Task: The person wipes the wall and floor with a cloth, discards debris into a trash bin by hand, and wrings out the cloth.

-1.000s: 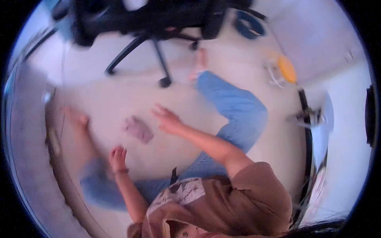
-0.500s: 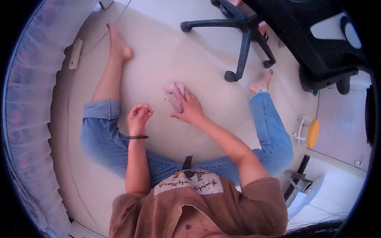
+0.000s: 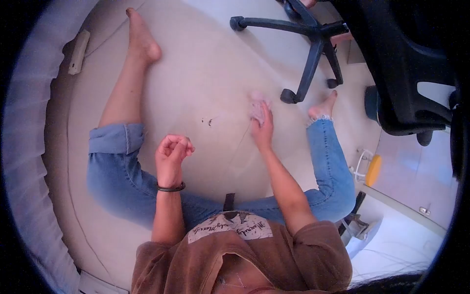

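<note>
My right hand (image 3: 263,130) is closed on a crumpled pale pink cloth (image 3: 258,109) lying on the light floor (image 3: 196,83), with part of the cloth sticking out past the fingers. My left hand (image 3: 172,153), a dark band at its wrist, is raised between my legs with its fingers curled and the thumb pressed against them. Whatever it may hold is hidden. Several small dark bits (image 3: 207,122) lie on the floor between the two hands.
A black wheeled chair base (image 3: 311,34) stands ahead on the right. My outstretched legs frame the floor. A power strip (image 3: 79,52) and a pale curtain (image 3: 29,147) are at left. A yellow round object (image 3: 373,170) is by the right-hand cabinet (image 3: 409,161).
My right hand has moved the cloth to the right across the floor. The dark bits now show more fully near where it was. My left hand stays curled in about the same place.
</note>
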Demonstrator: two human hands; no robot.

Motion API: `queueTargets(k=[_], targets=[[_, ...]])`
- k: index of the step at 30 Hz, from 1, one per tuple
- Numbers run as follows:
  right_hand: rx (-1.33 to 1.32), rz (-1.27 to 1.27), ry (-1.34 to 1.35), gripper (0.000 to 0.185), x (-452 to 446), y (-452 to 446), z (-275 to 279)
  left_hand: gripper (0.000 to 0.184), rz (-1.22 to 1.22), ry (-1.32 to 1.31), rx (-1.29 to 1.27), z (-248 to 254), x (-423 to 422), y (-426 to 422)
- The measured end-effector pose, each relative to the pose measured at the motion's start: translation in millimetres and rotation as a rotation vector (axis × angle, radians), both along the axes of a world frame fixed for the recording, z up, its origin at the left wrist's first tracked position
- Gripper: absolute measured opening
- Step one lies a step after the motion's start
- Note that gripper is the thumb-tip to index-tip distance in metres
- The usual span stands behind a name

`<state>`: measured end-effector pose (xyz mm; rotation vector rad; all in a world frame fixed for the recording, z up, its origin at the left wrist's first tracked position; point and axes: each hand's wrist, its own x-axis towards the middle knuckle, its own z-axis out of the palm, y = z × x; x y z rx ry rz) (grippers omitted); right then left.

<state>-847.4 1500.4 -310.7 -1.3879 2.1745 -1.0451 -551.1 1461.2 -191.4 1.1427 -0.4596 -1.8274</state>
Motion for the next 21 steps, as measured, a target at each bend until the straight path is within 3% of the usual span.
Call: queueTargets(k=[1, 6, 10, 12, 14, 16, 21], targets=[[0.003, 0.026, 0.177, 0.062, 8.2, 1.8, -2.3, 0.005, -0.008, 0.003, -0.004, 0.0, -0.9, 0.2], [-0.004, 0.156, 0.224, 0.061, 84.8, -5.4, 0.9, 0.004, -0.029, -0.009, -0.011, -7.1, -4.9, -1.2], [-0.052, 0.151, -0.091, 0.063, 124.0, -11.2, 7.8, 0.003, -0.018, -0.022, -0.020, -2.5, -2.1, -2.7], [-0.070, 0.077, -0.333, 0.065, 113.8, -27.3, 18.9, 0.003, -0.002, -0.048, -0.039, -1.1, 5.6, -1.8], [-0.204, 0.143, -0.198, 0.067, 82.6, -56.8, 19.9, 0.003, 0.013, -0.061, -0.044, -0.8, 10.3, 1.5], [-0.106, 0.118, -0.414, 0.069, 55.9, -93.5, 30.9, 0.003, 0.011, -0.055, -0.055, -3.6, 8.2, 0.3], [0.028, 0.247, -0.151, 0.068, 19.0, -191.5, 10.5, 0.003, -0.008, -0.027, 0.014, -7.4, -3.7, 1.4]])
